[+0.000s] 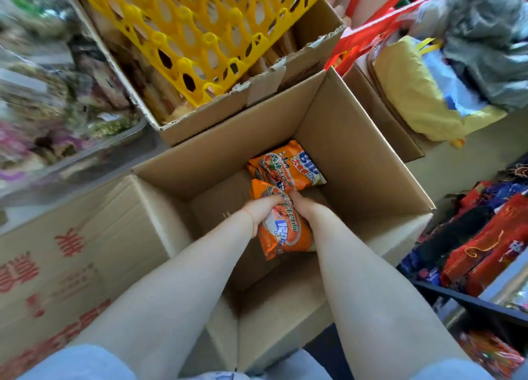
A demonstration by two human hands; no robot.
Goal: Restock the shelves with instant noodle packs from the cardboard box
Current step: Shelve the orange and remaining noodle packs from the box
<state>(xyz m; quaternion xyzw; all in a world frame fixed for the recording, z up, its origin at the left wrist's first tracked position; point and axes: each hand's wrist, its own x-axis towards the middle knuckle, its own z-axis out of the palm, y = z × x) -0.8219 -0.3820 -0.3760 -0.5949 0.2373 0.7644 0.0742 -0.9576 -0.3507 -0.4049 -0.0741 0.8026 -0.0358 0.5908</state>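
Both hands reach down into the open brown cardboard box (pixel 357 162) and meet at one orange plastic instant noodle pack (pixel 281 225), which sits between them near the middle of the picture. Left hand (pixel 261 208) has its fingers curled over the pack's left edge, gripping it; right hand (pixel 300 205) closes on the pack's right edge from the other side, though its fingertips are tucked behind the wrapper and cannot be made out. The held pack stands tilted, its long side running from 11 o'clock to 5 o'clock.

At 9 o'clock from the hands lies a closed tan cardboard carton with red printed characters (pixel 57 265), touching the open box's left wall. At 12 o'clock from the held pack, a second orange instant noodle pack with blue lettering (pixel 288 165) lies flat on the box floor against the far wall, its near edge touching the held one. Farther toward 12 o'clock, a torn-edged cardboard box (pixel 200 122) stands just beside the open box, with a yellow plastic lattice crate (pixel 183 36) resting tilted inside it. At 2 o'clock sits another brown box holding a yellow bag (pixel 405 93). At 3 o'clock, a dark shelf (pixel 468 302) carries red and blue packets (pixel 485 251), too blurred to read.
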